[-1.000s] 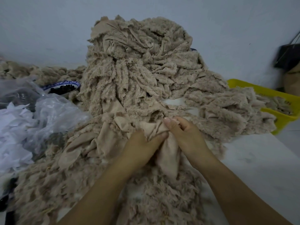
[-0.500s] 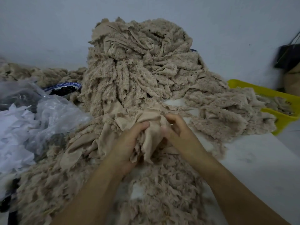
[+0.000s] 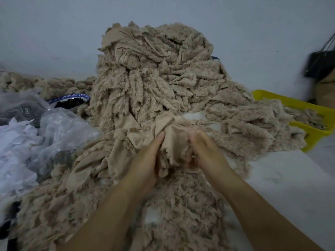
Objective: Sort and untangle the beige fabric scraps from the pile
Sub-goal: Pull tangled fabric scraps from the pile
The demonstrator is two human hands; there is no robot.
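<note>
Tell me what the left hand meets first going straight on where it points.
First the smooth beige scrap that the left hand grips; beyond it, probably the tall pile, depth unclear.

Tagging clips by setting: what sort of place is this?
Probably a small textile workshop: a tall pile of beige fabric scraps on a white table, a yellow basket holding more, and white offcuts beside a clear plastic bag.

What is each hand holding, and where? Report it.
Both grip one beige scrap in front of the pile: the left hand bunches its left side, the right hand pinches its right side.
</note>
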